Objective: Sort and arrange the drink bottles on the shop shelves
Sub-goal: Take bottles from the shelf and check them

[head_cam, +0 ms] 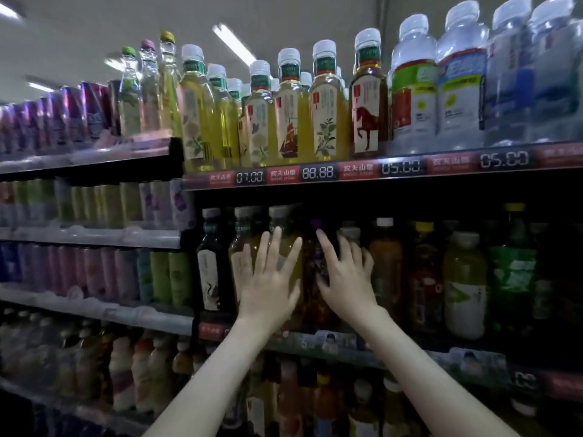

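Observation:
Both my hands reach into the dim second shelf. My left hand [268,279] lies flat, fingers spread, against a yellow tea bottle [285,228] with a white cap. My right hand [344,275] has its fingers spread around a dark reddish bottle with a purple cap [315,247]; whether it grips the bottle or only touches it is unclear. To the left stand a brownish tea bottle [244,244] and a dark tea bottle [209,266]. On the lit top shelf stand several yellow tea bottles [291,121] and a brown tea bottle with a horse label [367,102].
Clear water bottles [457,89] fill the top shelf's right. Orange, red, pale yellow and green bottles [463,279] crowd the second shelf's right. A price rail [315,173] fronts the top shelf. Cans [79,115] and slim bottles fill the left unit. More bottles [315,402] stand below.

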`<action>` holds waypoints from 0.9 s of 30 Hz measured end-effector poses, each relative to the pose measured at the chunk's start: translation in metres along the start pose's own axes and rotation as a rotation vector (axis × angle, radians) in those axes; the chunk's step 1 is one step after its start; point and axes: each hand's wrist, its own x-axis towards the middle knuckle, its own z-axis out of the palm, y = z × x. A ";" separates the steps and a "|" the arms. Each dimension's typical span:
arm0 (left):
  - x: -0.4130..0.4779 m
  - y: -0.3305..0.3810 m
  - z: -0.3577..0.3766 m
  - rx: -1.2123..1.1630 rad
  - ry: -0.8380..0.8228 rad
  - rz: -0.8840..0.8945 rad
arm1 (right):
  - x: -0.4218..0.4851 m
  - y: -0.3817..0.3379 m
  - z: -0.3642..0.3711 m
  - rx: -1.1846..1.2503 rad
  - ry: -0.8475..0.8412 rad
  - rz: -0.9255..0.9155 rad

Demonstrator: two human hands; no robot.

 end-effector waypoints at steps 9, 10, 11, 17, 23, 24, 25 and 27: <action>0.007 -0.026 0.059 -0.081 0.021 0.076 | 0.027 -0.011 0.035 -0.284 -0.088 0.051; 0.008 -0.026 0.059 -0.098 0.033 0.079 | 0.027 -0.011 0.036 -0.304 -0.084 0.055; 0.009 -0.026 0.059 -0.111 0.050 0.084 | 0.027 -0.010 0.039 -0.320 -0.070 0.052; 0.011 -0.018 0.064 -0.181 0.085 0.070 | 0.021 -0.007 0.039 -0.310 0.021 -0.001; 0.010 -0.018 0.065 -0.263 0.098 0.070 | 0.016 -0.009 0.038 -0.240 0.054 0.027; 0.010 -0.017 0.064 -0.278 0.092 0.069 | 0.013 -0.009 0.038 -0.207 0.061 0.024; 0.010 -0.017 0.063 -0.297 0.080 0.064 | 0.011 -0.010 0.036 -0.162 0.073 0.013; 0.009 -0.013 0.060 -0.336 0.054 0.048 | 0.005 -0.013 0.033 -0.047 0.097 -0.012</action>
